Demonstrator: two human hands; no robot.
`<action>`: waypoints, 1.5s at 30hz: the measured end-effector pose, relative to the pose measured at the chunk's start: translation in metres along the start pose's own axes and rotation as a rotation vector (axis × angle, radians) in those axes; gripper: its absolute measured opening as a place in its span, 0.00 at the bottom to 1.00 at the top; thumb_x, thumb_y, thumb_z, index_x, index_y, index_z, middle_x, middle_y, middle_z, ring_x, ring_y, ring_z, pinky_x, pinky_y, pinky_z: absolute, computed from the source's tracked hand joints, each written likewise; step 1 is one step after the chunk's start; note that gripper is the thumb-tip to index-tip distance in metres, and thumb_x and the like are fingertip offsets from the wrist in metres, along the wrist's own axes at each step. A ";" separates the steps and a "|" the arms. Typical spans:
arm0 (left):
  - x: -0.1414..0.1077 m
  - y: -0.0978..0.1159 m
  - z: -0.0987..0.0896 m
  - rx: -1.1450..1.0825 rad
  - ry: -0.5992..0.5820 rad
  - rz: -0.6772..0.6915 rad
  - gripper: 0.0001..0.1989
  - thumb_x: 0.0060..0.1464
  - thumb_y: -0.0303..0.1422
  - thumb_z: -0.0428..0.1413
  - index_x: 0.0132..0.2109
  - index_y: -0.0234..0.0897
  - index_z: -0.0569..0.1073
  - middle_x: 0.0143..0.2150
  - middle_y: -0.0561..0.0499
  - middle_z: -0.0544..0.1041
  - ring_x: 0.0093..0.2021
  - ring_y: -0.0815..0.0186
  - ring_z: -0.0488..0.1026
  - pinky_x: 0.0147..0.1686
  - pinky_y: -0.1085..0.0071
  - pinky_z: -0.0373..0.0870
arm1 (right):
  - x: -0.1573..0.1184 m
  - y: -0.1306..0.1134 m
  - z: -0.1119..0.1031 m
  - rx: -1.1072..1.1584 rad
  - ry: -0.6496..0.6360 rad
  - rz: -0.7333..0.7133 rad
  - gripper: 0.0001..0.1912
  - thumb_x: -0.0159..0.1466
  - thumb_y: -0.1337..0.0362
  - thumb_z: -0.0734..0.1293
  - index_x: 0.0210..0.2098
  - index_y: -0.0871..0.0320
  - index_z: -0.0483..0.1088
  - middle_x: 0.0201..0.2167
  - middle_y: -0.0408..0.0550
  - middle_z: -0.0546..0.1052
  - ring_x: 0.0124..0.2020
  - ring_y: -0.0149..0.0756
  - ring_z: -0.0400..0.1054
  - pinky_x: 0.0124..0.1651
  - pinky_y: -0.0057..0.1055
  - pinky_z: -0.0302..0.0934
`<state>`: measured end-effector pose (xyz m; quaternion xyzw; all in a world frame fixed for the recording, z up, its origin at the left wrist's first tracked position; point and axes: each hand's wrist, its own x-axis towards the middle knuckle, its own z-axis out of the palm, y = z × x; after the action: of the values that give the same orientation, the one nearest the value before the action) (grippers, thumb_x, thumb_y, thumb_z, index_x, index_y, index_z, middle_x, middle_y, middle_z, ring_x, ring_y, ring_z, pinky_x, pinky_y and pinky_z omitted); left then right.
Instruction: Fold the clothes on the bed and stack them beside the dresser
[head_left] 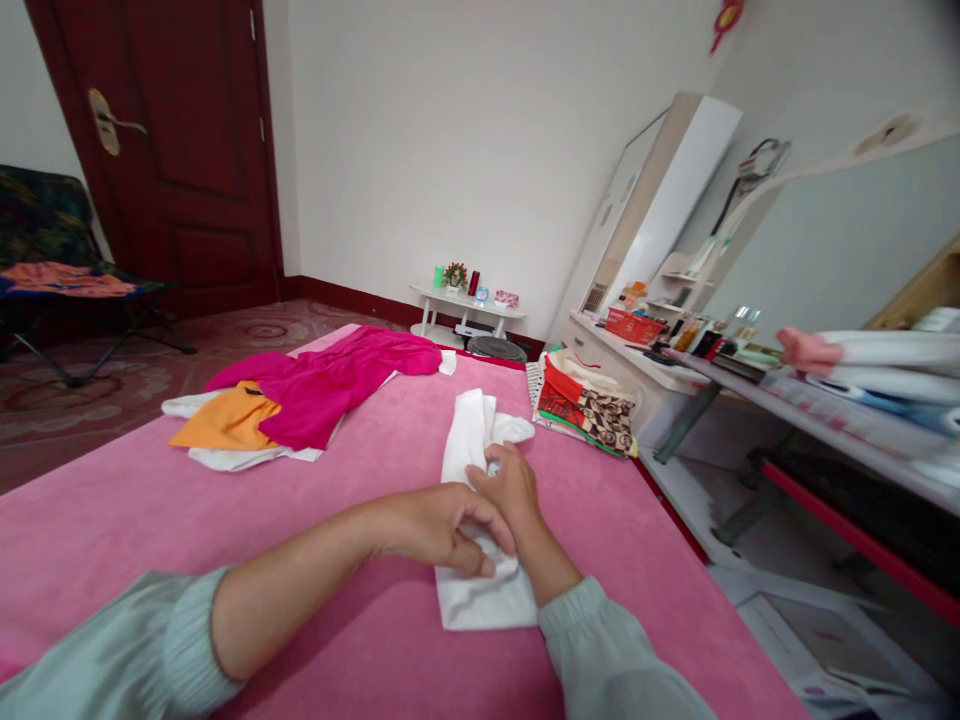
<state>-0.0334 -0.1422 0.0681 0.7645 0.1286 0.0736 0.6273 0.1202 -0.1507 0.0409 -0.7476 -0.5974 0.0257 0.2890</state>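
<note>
A white cloth (487,600) lies in a long, narrow folded strip on the pink bed cover (360,560), near the middle of the head view. My left hand (450,528) is over its lower half, thumb and fingers curled round a raised edge of the cloth. Just beyond, my right hand (510,485) bends over the upper half, its fingers closed on the fabric. The wrists are close together, with the left fingers beside the right wrist. Part of the cloth is hidden beneath both hands.
Magenta (352,375), orange (229,420) and white clothes lie in a heap at the bed's far left. A patterned pile of cloth (589,405) sits at the far right edge. Beyond the right side stand a dressing table (637,360) and a shelf with folded items.
</note>
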 end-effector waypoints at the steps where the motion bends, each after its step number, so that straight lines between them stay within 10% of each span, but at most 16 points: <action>1: 0.003 0.004 -0.008 -0.004 0.049 -0.019 0.16 0.44 0.36 0.62 0.41 0.33 0.77 0.33 0.52 0.76 0.28 0.73 0.67 0.28 0.79 0.63 | -0.001 0.000 -0.002 0.034 0.046 -0.020 0.04 0.54 0.63 0.66 0.26 0.56 0.65 0.32 0.44 0.70 0.31 0.33 0.64 0.33 0.27 0.56; 8: 0.040 -0.023 -0.096 0.360 0.935 -0.096 0.10 0.52 0.32 0.52 0.37 0.33 0.75 0.38 0.47 0.78 0.39 0.63 0.74 0.39 0.70 0.69 | -0.010 0.000 -0.038 0.170 0.259 -0.187 0.09 0.49 0.69 0.62 0.21 0.55 0.53 0.23 0.40 0.63 0.28 0.32 0.59 0.32 0.26 0.53; 15: 0.057 -0.080 -0.102 0.859 0.847 -0.111 0.11 0.52 0.27 0.50 0.38 0.39 0.77 0.41 0.48 0.76 0.46 0.62 0.70 0.46 0.69 0.66 | 0.007 0.007 -0.160 0.043 0.381 -0.318 0.07 0.53 0.63 0.64 0.24 0.55 0.60 0.29 0.43 0.70 0.32 0.35 0.64 0.36 0.28 0.57; 21: 0.059 -0.078 -0.102 0.822 0.796 -0.113 0.10 0.53 0.27 0.51 0.39 0.40 0.76 0.42 0.48 0.74 0.47 0.61 0.68 0.47 0.68 0.64 | 0.114 0.030 -0.230 -0.336 0.593 -0.306 0.07 0.51 0.61 0.65 0.25 0.54 0.60 0.27 0.44 0.70 0.30 0.37 0.64 0.37 0.31 0.57; 28: 0.062 -0.080 -0.102 0.797 0.830 -0.097 0.09 0.53 0.26 0.50 0.36 0.40 0.75 0.40 0.49 0.73 0.46 0.62 0.67 0.45 0.68 0.64 | 0.228 0.117 -0.189 -0.662 0.501 -0.202 0.06 0.51 0.62 0.64 0.28 0.58 0.66 0.30 0.49 0.70 0.33 0.38 0.63 0.36 0.31 0.55; 36: 0.064 -0.080 -0.104 0.768 0.836 -0.093 0.09 0.53 0.26 0.50 0.35 0.41 0.75 0.39 0.49 0.73 0.45 0.62 0.67 0.44 0.68 0.64 | 0.247 0.196 -0.091 -0.563 0.132 0.085 0.23 0.64 0.53 0.56 0.27 0.64 0.73 0.29 0.59 0.75 0.31 0.41 0.68 0.34 0.32 0.56; 45: 0.065 -0.079 -0.104 0.762 0.828 -0.126 0.09 0.52 0.26 0.51 0.35 0.42 0.75 0.40 0.49 0.73 0.45 0.61 0.67 0.44 0.67 0.64 | 0.254 0.237 -0.129 -0.319 0.456 0.265 0.24 0.61 0.57 0.58 0.41 0.71 0.76 0.29 0.61 0.78 0.30 0.45 0.72 0.31 0.33 0.60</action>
<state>-0.0081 -0.0119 0.0088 0.8351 0.4269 0.2780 0.2075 0.4509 0.0002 0.1166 -0.8414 -0.4109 -0.1995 0.2890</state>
